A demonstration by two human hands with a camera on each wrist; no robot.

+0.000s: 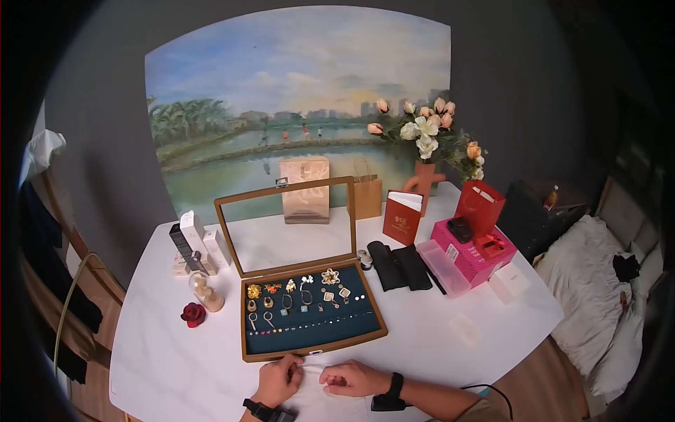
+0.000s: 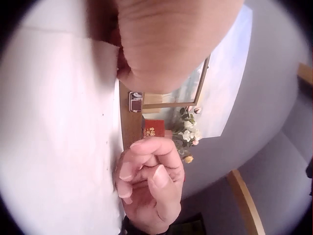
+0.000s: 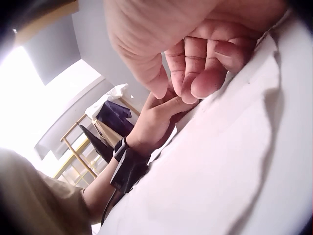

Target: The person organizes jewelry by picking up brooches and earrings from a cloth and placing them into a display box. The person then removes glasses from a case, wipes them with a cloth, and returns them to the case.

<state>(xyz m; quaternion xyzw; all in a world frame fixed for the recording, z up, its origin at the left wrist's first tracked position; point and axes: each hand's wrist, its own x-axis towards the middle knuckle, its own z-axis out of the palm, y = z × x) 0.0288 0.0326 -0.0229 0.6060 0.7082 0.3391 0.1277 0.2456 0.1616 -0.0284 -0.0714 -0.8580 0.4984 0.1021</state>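
A thin white cloth [image 1: 314,397] with a wavy edge lies at the table's front, below both hands. The left hand [image 1: 280,380] pinches its far edge near the box's front; the palm hides most of the fingertips in the left wrist view. To the right, the right hand [image 1: 351,378] rests low over the cloth, its fingers [image 3: 183,73] loosely curled with nothing between them and the thumb. Just beyond the hands stands a wooden jewellery box [image 1: 385,330], its glass lid raised. Brooches, earrings and rows of studs sit on its dark blue lining.
Left of the box are a red rose [image 1: 193,314], a glass dome [image 1: 209,295] and several small cartons [image 1: 191,232]. On the right lie black pouches [image 1: 399,267], a red booklet [image 1: 402,218] and a pink box [image 1: 485,257]. A flower vase [image 1: 420,186] stands behind.
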